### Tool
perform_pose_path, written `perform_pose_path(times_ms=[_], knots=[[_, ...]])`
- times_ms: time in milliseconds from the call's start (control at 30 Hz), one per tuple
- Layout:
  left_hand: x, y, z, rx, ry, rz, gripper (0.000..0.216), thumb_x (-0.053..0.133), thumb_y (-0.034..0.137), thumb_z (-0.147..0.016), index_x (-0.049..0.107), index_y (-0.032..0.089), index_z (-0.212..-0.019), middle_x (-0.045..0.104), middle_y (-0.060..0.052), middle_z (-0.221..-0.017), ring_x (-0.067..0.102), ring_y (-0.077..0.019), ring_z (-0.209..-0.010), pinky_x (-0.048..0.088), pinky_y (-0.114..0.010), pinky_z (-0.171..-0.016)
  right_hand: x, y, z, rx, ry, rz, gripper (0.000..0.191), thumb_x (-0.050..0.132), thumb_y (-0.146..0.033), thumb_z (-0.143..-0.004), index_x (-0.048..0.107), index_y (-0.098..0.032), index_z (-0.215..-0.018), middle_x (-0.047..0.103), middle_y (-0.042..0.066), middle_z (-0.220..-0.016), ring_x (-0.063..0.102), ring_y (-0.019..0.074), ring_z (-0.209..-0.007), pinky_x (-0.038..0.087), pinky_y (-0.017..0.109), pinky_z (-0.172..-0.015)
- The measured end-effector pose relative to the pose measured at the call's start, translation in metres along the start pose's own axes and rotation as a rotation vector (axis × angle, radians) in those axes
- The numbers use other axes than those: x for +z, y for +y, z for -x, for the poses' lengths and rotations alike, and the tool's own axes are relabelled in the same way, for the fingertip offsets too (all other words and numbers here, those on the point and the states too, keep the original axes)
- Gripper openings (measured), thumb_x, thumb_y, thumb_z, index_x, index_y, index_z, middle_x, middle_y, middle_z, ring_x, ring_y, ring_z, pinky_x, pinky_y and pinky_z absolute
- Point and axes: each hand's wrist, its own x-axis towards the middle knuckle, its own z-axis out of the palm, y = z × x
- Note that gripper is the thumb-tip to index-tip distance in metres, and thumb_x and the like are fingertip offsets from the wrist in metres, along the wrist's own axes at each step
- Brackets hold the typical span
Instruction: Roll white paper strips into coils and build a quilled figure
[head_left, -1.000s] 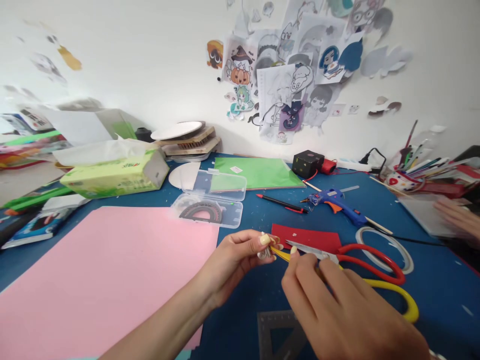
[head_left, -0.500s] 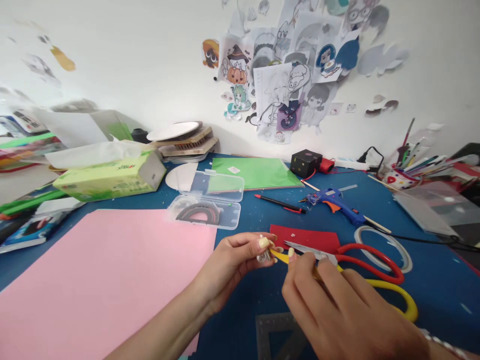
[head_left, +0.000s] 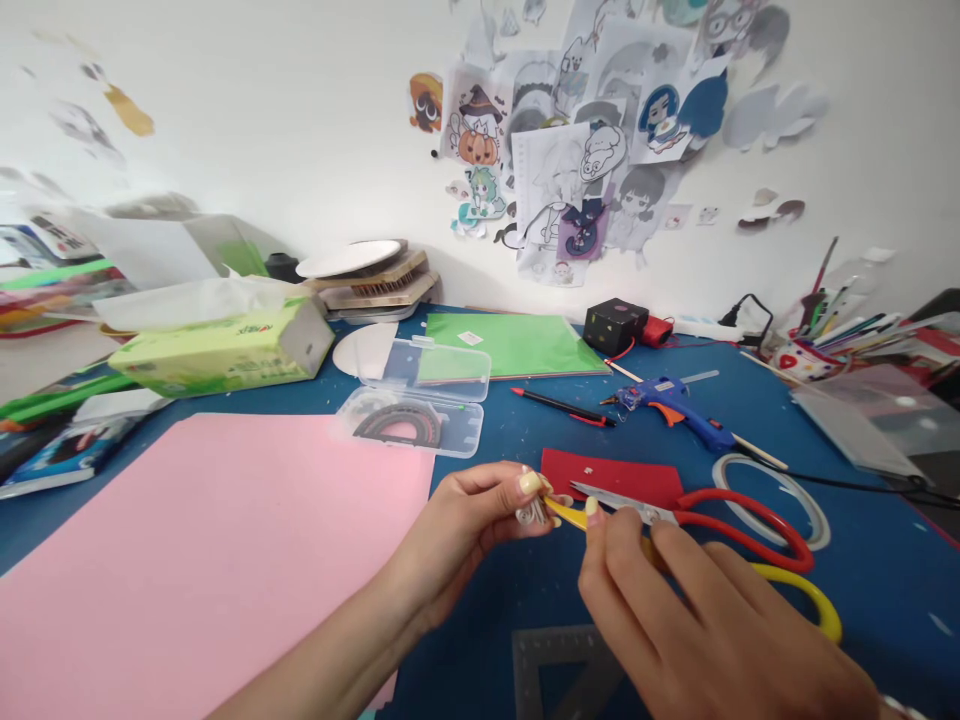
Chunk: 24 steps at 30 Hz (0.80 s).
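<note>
My left hand is closed in a pinch, thumb against fingertips, on a small whitish coiled piece, mostly covered by the fingers. A narrow yellow strip runs from that piece to my right hand. My right hand is closed on the strip, thumb and fingers together; the strip's far part is hidden beneath it. Beside the right hand lie scissors with a red handle loop and a yellow loop, blades pointing left. Behind the blades is a folded red sheet.
A pink sheet covers the left side of the blue table. A dark ruler lies in front. Beyond are an open clear case, a pen, a blue glue gun, a tape roll and a tissue box.
My right hand has shifted slightly right, away from my left hand, and more of the yellow strip shows between them. The left hand keeps its pinch. The view has moved slightly.
</note>
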Motion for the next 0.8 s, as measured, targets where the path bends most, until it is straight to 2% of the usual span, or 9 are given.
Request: perform_pose_path(times_ms=[133,367,533,700,800], knots=[[-0.004,0.000,-0.002,-0.060,0.000,0.010,0.021,0.077,0.028,-0.058,0.070,0.012,-0.070,0.065,-0.002,-0.063,0.059,-0.0107,-0.060,0.049,-0.021,-0.063,-0.001,-0.004,-0.003,0.007,-0.003,0.020,0.014,0.051,-0.008,-0.076,0.063,-0.012,-0.079,0.067,0.003,-0.069,0.053,0.0100,-0.048,0.033,0.023,-0.040],[-0.005,0.003,-0.001,-0.120,-0.005,0.008,0.026,0.079,0.028,-0.054,0.070,0.010,-0.071,0.064,-0.003,-0.062,0.059,-0.0113,-0.058,0.050,-0.021,-0.060,-0.003,-0.016,-0.009,0.131,0.039,0.072,0.019,0.050,-0.003,-0.077,0.063,-0.016,-0.071,0.064,-0.002,-0.059,0.050,0.0060,-0.044,0.032,0.017,-0.037],[-0.002,0.005,0.001,-0.114,-0.017,0.016,0.025,0.080,0.028,-0.053,0.070,0.010,-0.067,0.062,-0.001,-0.060,0.058,-0.0090,-0.053,0.049,-0.020,-0.056,-0.002,-0.014,-0.004,0.069,0.048,0.090,0.019,0.052,-0.003,-0.077,0.065,-0.016,-0.070,0.064,-0.003,-0.057,0.052,0.0045,-0.041,0.028,0.013,-0.030],[-0.002,0.007,0.003,-0.096,-0.024,0.025,0.021,0.080,0.028,-0.052,0.069,0.012,-0.060,0.064,-0.002,-0.065,0.059,-0.0107,-0.057,0.050,-0.021,-0.058,-0.003,-0.004,0.002,-0.158,0.043,0.118,0.020,0.049,-0.008,-0.082,0.066,-0.017,-0.076,0.064,-0.004,-0.060,0.051,0.0026,-0.039,0.029,0.010,-0.029],[-0.002,0.007,0.002,-0.093,-0.031,0.017,0.021,0.080,0.026,-0.051,0.070,0.012,-0.062,0.063,-0.002,-0.064,0.058,-0.0099,-0.053,0.049,-0.022,-0.056,-0.003,-0.002,0.000,-0.153,0.059,0.114,0.022,0.048,-0.009,-0.083,0.065,-0.018,-0.075,0.063,-0.005,-0.059,0.048,0.0011,-0.038,0.029,0.010,-0.030]])
